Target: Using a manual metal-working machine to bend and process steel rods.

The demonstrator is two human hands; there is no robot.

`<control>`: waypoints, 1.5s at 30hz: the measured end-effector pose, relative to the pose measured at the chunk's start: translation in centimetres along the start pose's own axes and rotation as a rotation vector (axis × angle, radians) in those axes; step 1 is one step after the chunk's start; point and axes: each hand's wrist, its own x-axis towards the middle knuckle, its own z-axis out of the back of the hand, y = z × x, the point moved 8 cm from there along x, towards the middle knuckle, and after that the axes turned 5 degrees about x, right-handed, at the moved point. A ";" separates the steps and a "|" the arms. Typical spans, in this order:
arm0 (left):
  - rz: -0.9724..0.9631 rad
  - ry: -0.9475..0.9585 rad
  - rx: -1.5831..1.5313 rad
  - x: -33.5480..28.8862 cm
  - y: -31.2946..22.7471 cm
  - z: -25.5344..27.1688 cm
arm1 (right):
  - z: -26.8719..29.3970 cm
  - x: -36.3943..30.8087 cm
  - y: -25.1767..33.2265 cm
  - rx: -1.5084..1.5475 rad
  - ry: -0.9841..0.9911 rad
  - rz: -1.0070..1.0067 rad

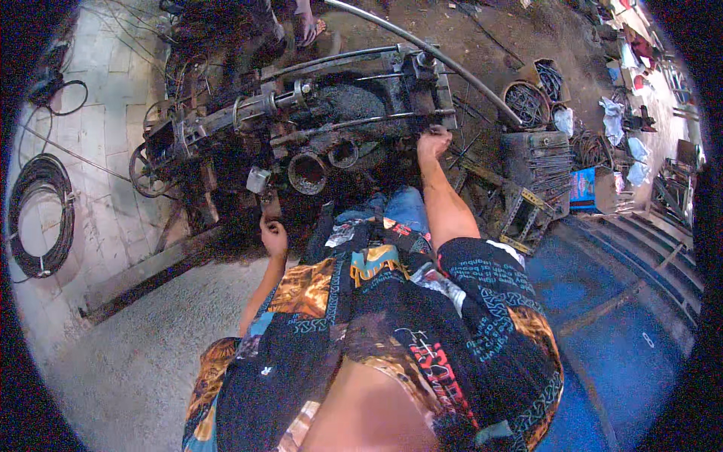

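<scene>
A dark, greasy machine point(350, 105) with long metal rods and cylinders stretches in front of me. At its right end my right hand point(434, 142) is closed against the end block point(433, 94); whatever its fingers grip is hidden. My left hand point(274, 236) is low beside the machine's front, index finger raised and a gap showing between the fingers. Just above that hand is a flat metal piece point(271, 206), and I cannot tell whether they touch. A pale, square-sided block point(258, 179) sits higher up. Two open pipe ends point(307, 173) face me between my hands.
A spoked handwheel point(147, 172) is at the machine's left. A long pipe point(444, 56) slants across the far right side. Stacked rods point(536, 169) and a yellowish perforated metal frame point(521, 215) stand at right. A black hose coil point(41, 215) lies left. Another person's hand point(307, 29) shows beyond.
</scene>
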 end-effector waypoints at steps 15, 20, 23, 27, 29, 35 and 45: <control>0.019 -0.052 0.018 0.6 1.5 -2.1 | 3.5 -4.4 1.0 -0.272 0.268 0.344; 0.105 0.045 0.085 0.9 0.9 -2.9 | 1.5 -5.5 0.2 -0.292 0.326 0.153; 0.071 -0.011 0.085 0.5 -2.3 -0.7 | -0.5 -5.5 -1.1 -0.331 0.321 0.221; 0.013 -0.060 0.061 -0.9 -0.6 0.5 | -2.1 -7.5 -0.8 -0.257 0.298 0.309; 0.138 -0.047 -0.010 -2.4 2.3 0.9 | -1.9 -10.4 1.3 -0.155 0.437 0.229; 0.290 -0.099 0.135 -6.9 5.7 1.5 | -1.6 -15.1 2.8 -0.196 0.737 0.070; 0.383 -0.326 0.282 -5.8 4.9 4.8 | 4.1 -9.4 1.8 -0.349 0.898 0.176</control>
